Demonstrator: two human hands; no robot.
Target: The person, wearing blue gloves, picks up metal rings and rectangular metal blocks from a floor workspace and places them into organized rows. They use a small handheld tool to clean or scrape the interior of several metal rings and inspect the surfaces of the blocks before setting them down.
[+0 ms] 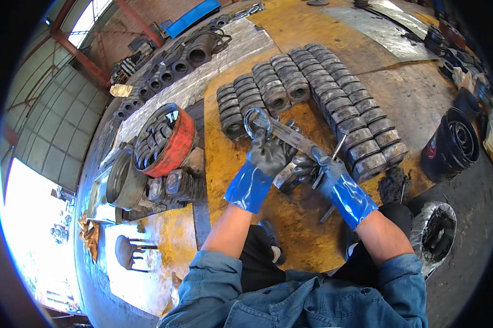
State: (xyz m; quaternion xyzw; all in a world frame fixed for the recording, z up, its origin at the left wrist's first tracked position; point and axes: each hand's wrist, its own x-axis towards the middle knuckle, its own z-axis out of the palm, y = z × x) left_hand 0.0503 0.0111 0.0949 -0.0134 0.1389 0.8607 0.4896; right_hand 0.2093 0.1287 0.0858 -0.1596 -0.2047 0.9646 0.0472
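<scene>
Metal ring (247, 122) is gripped by the fingers of the left hand (270, 152); right of the ring, beside a flat bar (294, 137), a thin rod (340, 146) is clasped in the right hand (330, 170). Beyond the ring, dark cylinders (331, 101) are lined in rows.

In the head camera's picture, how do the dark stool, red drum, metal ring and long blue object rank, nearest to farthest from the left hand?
1. Metal ring: held in the left hand.
2. Red drum: to the hand's left.
3. Dark stool: lower left.
4. Long blue object: far back, upper left.
</scene>
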